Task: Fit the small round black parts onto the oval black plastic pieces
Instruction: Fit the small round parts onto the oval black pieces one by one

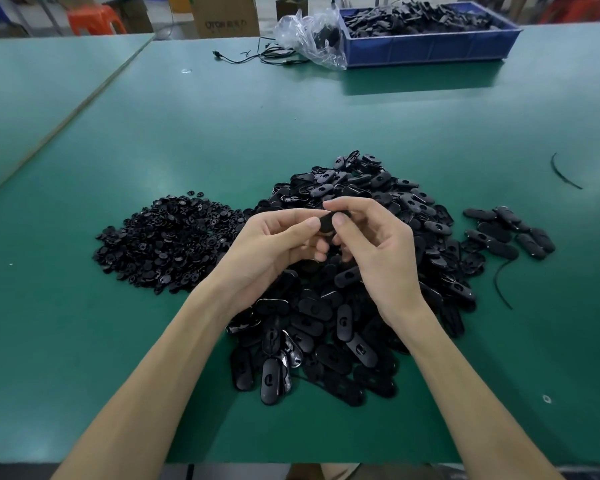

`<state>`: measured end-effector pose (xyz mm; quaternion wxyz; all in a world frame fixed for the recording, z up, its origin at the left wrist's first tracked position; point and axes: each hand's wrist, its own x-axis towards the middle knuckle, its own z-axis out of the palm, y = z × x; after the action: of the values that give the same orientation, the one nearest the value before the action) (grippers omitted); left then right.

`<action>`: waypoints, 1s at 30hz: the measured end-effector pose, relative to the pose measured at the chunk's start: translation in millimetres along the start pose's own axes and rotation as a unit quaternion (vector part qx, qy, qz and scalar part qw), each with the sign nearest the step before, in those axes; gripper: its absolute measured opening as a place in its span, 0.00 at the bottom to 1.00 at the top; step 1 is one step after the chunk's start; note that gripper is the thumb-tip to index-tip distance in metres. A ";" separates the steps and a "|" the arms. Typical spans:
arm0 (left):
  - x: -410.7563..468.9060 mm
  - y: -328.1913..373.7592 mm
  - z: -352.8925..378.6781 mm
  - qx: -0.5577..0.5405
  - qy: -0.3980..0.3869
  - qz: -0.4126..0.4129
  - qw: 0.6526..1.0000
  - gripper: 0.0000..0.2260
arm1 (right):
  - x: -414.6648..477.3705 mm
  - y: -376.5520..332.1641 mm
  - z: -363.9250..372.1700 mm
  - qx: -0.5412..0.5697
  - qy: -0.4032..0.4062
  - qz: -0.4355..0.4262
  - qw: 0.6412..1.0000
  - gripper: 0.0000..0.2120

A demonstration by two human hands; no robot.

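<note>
soft overhead light lay evenly on the green table (187,140), leaving pale sheens across its far half. the blue bin (430,50) threw a dim shadow toward me, and my arms (153,375) hardly any. the wide lens bowed the table's edges. the far background was smeared and soft, and the black heaps (343,306) lost detail in their darkness.

2 hands (278,247) (383,252), 3 heaps of black parts (167,240) (347,306) (510,233), 1 blue crate (430,48).
</note>
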<state>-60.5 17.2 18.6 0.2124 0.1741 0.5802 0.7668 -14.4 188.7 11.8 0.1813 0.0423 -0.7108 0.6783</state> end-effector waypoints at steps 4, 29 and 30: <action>0.6 -1.4 -1.8 -0.020 0.007 -0.006 1.000 0.11 | -2.4 0.8 1.5 -0.098 0.029 -0.044 0.994 0.08; -0.3 -5.5 4.4 0.022 0.060 0.020 0.998 0.09 | -3.4 6.8 2.4 0.035 0.044 0.028 0.998 0.04; -0.3 -5.6 5.1 0.026 0.063 0.018 0.997 0.09 | -3.6 6.9 3.3 0.050 0.041 0.028 0.998 0.04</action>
<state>-57.0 22.5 14.5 0.1567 0.1409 0.6086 0.7650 -13.8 185.3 4.0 0.1889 0.0039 -0.6688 0.7190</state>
